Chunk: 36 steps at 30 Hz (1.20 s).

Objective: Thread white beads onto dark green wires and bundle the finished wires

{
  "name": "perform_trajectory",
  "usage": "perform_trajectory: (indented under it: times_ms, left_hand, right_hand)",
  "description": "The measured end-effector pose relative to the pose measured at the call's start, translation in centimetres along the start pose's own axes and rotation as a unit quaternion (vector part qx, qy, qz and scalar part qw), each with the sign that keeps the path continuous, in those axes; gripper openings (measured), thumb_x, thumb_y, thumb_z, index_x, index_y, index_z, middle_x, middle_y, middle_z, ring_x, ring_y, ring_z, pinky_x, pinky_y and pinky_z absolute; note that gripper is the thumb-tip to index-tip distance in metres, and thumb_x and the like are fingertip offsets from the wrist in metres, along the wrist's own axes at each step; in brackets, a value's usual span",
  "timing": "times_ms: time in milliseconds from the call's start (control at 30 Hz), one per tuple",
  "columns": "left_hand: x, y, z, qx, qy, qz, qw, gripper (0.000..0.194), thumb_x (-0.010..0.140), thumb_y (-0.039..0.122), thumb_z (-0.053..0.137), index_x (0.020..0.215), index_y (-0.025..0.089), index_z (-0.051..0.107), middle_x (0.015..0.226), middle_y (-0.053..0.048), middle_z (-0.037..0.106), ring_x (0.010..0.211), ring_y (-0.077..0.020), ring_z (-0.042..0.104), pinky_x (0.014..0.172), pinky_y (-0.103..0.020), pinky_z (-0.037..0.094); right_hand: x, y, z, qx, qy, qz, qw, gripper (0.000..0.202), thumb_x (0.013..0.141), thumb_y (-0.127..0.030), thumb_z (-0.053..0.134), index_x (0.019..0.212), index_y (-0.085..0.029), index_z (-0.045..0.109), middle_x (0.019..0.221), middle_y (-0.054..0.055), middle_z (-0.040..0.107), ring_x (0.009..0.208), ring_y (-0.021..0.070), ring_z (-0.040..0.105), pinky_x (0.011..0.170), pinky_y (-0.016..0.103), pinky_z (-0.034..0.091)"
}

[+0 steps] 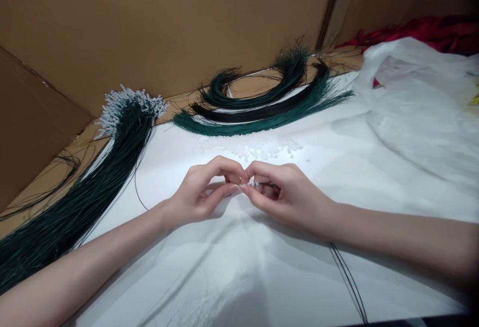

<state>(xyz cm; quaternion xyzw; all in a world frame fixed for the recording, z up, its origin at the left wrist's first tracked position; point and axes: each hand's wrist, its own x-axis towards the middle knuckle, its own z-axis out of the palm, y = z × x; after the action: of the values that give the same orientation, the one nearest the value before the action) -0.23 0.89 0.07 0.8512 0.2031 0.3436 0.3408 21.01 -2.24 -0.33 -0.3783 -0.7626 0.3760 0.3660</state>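
My left hand (204, 190) and my right hand (284, 190) meet over the middle of the white table, fingertips touching. Between my right thumb and fingers runs a thin dark wire with small white beads (256, 184) on it. Its beaded end reaches to where both thumbs come together. My left thumb and index finger are pinched at that end on a small white bead, mostly covered by the fingertips. Several dark wires (350, 279) come out below my right forearm and run to the table's front edge.
Loose white beads (262, 147) lie beyond my hands. Behind them are curved bundles of dark green wire (239, 126). At left lies a long bundle of wires (101, 182) with white beaded tips (127, 105). A translucent plastic bag (419, 102) and red material (430, 33) are at right; cardboard walls (168, 23) stand behind.
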Motion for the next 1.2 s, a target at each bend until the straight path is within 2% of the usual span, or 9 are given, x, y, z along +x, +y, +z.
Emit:
perform_trajectory:
  times_ms: [367,533,800,967,1200]
  left_hand:
    - [-0.09,0.21,0.02,-0.025,0.0,-0.009,1.0,0.029,0.082,0.002,0.063,0.105,0.018,0.053,0.083,-0.002,0.06,0.074,-0.0116,0.06,0.061,-0.02,0.05]
    - [-0.06,0.28,-0.09,-0.068,-0.004,-0.038,0.997,0.027,0.081,0.004,0.063,0.101,0.017,0.051,0.077,-0.002,0.058,0.07,-0.0133,0.058,0.061,-0.024,0.05]
    - [0.14,0.22,-0.17,-0.102,-0.008,-0.035,0.994,0.025,0.08,0.006,0.063,0.098,0.017,0.049,0.075,-0.002,0.059,0.066,-0.0126,0.057,0.058,-0.024,0.045]
    - [0.0,0.17,-0.32,-0.089,0.005,-0.037,0.995,0.022,0.083,0.01,0.064,0.101,0.017,0.053,0.077,-0.002,0.059,0.066,-0.0121,0.057,0.059,-0.024,0.045]
    - [0.03,0.31,-0.34,-0.074,0.027,-0.07,0.994,0.005,0.094,0.016,0.055,0.097,0.016,0.059,0.076,-0.002,0.06,0.063,-0.0099,0.054,0.057,-0.022,0.043]
  right_hand:
    - [0.01,-0.1,0.07,-0.015,-0.002,-0.005,1.0,0.002,0.086,-0.015,0.057,0.084,-0.016,0.058,0.053,-0.01,0.038,0.047,0.0043,0.032,0.048,0.018,0.028]
    - [-0.18,-0.25,0.02,-0.009,-0.019,-0.002,1.0,0.003,0.086,-0.015,0.056,0.084,-0.016,0.057,0.052,-0.01,0.04,0.047,0.0043,0.034,0.047,0.018,0.027]
    - [-0.12,-0.58,0.01,-0.011,-0.032,0.004,0.999,0.003,0.086,-0.016,0.056,0.084,-0.017,0.058,0.053,-0.009,0.042,0.048,0.0052,0.035,0.049,0.019,0.029]
    - [-0.12,-0.61,-0.06,0.004,-0.023,-0.002,1.0,0.004,0.086,-0.015,0.055,0.083,-0.017,0.057,0.053,-0.009,0.04,0.047,0.0053,0.033,0.048,0.019,0.028]
    - [0.01,-0.63,-0.01,0.069,-0.027,-0.025,0.997,0.004,0.089,-0.015,0.054,0.085,-0.016,0.056,0.055,-0.009,0.039,0.048,0.0049,0.031,0.045,0.019,0.025]
